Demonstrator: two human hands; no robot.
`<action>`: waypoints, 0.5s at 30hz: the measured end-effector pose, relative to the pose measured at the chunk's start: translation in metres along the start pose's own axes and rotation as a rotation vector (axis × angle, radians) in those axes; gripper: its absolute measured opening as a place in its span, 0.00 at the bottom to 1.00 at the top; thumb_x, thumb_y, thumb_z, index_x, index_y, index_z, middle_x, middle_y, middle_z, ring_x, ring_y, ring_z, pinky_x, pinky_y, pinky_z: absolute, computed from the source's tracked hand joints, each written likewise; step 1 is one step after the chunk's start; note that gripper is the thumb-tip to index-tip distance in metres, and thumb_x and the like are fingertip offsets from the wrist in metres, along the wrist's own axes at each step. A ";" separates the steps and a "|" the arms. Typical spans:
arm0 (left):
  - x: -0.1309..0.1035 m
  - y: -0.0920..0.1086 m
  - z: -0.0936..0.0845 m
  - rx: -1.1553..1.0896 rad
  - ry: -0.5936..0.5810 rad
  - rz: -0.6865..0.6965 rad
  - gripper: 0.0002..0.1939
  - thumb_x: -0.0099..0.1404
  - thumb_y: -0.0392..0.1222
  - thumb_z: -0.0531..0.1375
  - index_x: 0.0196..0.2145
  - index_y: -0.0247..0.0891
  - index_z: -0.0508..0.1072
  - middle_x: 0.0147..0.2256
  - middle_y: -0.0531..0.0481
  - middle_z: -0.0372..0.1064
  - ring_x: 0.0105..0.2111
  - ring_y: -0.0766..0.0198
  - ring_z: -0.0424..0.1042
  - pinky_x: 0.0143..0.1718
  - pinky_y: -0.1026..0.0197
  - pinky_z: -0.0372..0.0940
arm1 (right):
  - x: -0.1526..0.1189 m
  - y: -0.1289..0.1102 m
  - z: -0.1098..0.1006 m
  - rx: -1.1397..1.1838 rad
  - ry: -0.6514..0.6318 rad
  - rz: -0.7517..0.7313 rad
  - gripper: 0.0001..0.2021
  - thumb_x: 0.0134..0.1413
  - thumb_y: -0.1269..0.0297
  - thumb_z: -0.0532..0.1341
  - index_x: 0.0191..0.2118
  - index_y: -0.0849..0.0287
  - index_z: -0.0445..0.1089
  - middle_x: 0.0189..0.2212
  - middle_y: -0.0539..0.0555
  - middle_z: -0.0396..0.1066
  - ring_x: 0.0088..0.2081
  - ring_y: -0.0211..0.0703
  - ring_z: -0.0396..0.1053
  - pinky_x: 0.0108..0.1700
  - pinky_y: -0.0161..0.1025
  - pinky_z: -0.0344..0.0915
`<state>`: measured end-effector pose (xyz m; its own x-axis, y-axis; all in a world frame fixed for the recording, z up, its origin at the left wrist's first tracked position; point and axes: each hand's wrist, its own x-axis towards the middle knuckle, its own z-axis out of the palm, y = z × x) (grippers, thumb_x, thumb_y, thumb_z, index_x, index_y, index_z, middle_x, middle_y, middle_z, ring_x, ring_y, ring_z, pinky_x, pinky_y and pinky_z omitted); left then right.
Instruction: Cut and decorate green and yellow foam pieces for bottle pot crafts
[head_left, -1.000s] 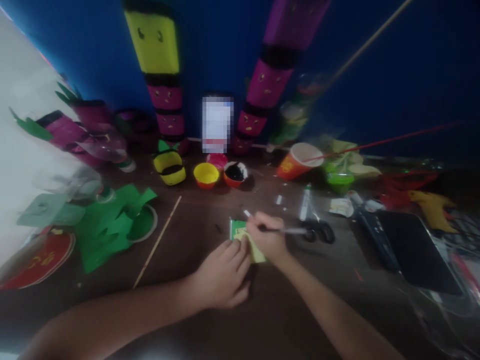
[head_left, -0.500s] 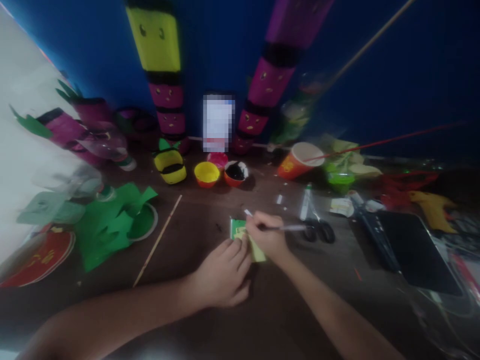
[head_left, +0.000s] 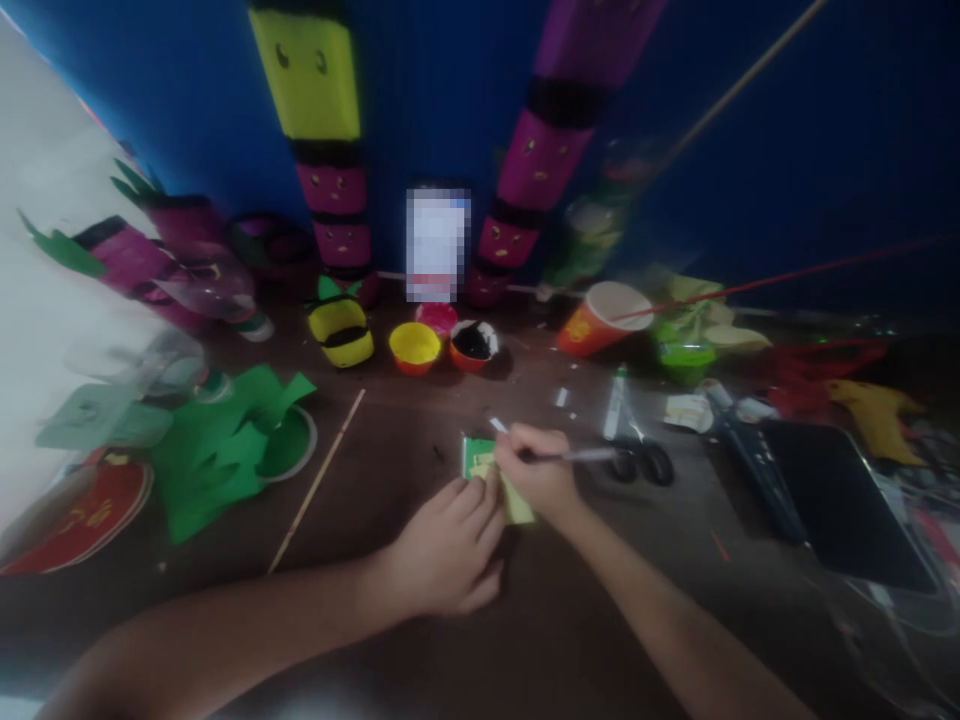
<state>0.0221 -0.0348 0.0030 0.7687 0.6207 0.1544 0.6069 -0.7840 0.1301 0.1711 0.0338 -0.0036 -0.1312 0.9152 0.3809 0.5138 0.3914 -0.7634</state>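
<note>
My right hand [head_left: 543, 475] is closed around a slim pen [head_left: 589, 455], whose shaft sticks out to the right; its tip is hidden behind my fingers. Under that hand lies a piece of yellow paper [head_left: 519, 508], partly over a small green sheet [head_left: 474, 453]. My left hand [head_left: 450, 545] rests at the paper's left side, its curled fingers pressed together on the yellow piece and its edge. Just right of the pen are black-handled scissors [head_left: 651, 462] and a white marker with a green end [head_left: 616, 405].
Paint cups, one yellow [head_left: 415, 347] and one black [head_left: 473, 344], stand ahead beside a small yellow pot [head_left: 341, 332]. Green sheets [head_left: 199, 470] and a thin stick [head_left: 319, 480] lie left. A black tablet [head_left: 847, 505], a yellow glue gun [head_left: 877, 410] and an orange paper cup [head_left: 600, 320] are right.
The view has shifted very slightly. Both hands keep nearly the same place and the same hold on the pen and paper.
</note>
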 end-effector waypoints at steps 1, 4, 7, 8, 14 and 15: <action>0.000 0.000 0.000 0.003 0.003 0.000 0.26 0.63 0.49 0.46 0.48 0.23 0.64 0.50 0.31 0.62 0.51 0.48 0.60 0.51 0.52 0.53 | 0.000 0.000 0.000 -0.003 -0.002 0.005 0.19 0.47 0.71 0.54 0.13 0.58 0.45 0.12 0.43 0.44 0.15 0.29 0.45 0.18 0.31 0.46; 0.000 0.000 -0.001 0.008 0.009 0.000 0.26 0.63 0.49 0.46 0.49 0.23 0.63 0.51 0.31 0.61 0.50 0.48 0.60 0.51 0.52 0.53 | 0.000 0.000 0.000 -0.007 -0.002 0.007 0.18 0.46 0.71 0.54 0.13 0.58 0.45 0.12 0.43 0.44 0.15 0.29 0.45 0.18 0.31 0.47; 0.000 0.000 -0.002 0.014 0.001 0.002 0.26 0.63 0.49 0.46 0.49 0.23 0.63 0.51 0.31 0.61 0.50 0.49 0.60 0.50 0.52 0.53 | 0.000 0.000 -0.001 -0.006 0.006 -0.003 0.18 0.46 0.71 0.54 0.13 0.58 0.46 0.11 0.43 0.45 0.15 0.29 0.46 0.19 0.31 0.48; 0.000 0.000 -0.002 0.016 -0.003 0.002 0.26 0.63 0.49 0.46 0.49 0.23 0.63 0.51 0.31 0.61 0.50 0.49 0.60 0.50 0.52 0.53 | 0.000 -0.001 -0.001 -0.004 0.009 -0.007 0.18 0.46 0.72 0.54 0.13 0.59 0.46 0.11 0.43 0.45 0.15 0.29 0.46 0.19 0.30 0.48; 0.000 0.000 -0.003 0.023 -0.006 0.007 0.26 0.63 0.49 0.46 0.50 0.23 0.63 0.52 0.30 0.60 0.51 0.49 0.60 0.50 0.53 0.53 | 0.000 0.000 -0.001 -0.011 0.034 -0.011 0.18 0.45 0.72 0.55 0.12 0.59 0.47 0.11 0.43 0.46 0.15 0.29 0.46 0.18 0.30 0.47; 0.000 0.000 -0.003 0.022 -0.005 0.006 0.26 0.63 0.49 0.46 0.50 0.23 0.63 0.52 0.30 0.60 0.51 0.49 0.60 0.50 0.53 0.53 | 0.000 0.001 -0.001 -0.015 0.037 -0.011 0.18 0.45 0.72 0.55 0.12 0.59 0.47 0.11 0.43 0.46 0.15 0.29 0.46 0.18 0.30 0.47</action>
<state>0.0213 -0.0347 0.0062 0.7734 0.6160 0.1499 0.6066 -0.7877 0.1072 0.1719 0.0340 -0.0037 -0.1056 0.9068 0.4081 0.5256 0.3992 -0.7512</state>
